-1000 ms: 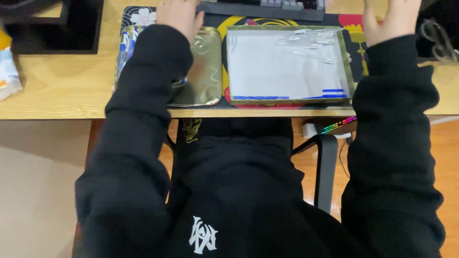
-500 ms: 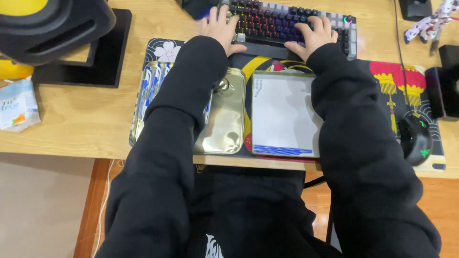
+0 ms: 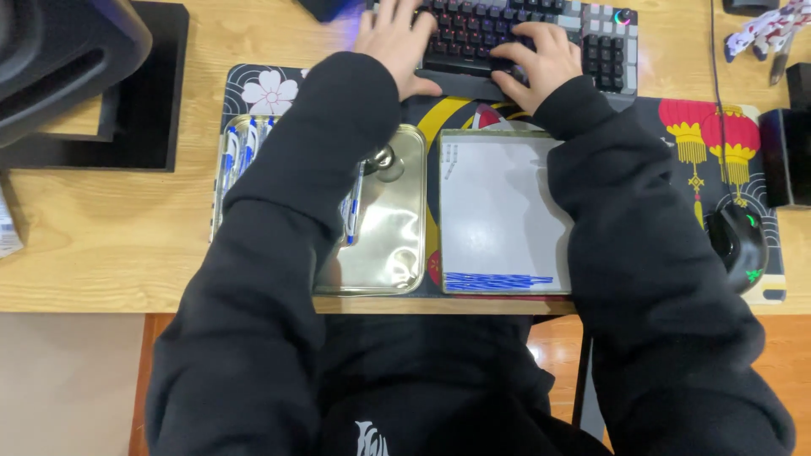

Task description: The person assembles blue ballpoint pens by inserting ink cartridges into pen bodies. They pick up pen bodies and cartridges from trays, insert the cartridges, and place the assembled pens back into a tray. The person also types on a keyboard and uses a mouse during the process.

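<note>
Both black-sleeved arms stretch forward toward the desk's far edge. The left hand (image 3: 395,44) and right hand (image 3: 541,61) lie palm-down, fingers spread.

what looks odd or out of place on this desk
Nothing is spilled or broken. The one unusual thing is a shiny metal tray lying on the desk mat under the left sleeve, with several blue and white pens in it. Both hands, left hand and right hand, rest on the keyboard.

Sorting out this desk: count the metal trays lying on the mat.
2. One shiny steel tray lies under the left sleeve, holding blue-and-white pens; the other tray, white inside, lies beside it, in front of the keyboard. The sleeves may hide more.
</note>
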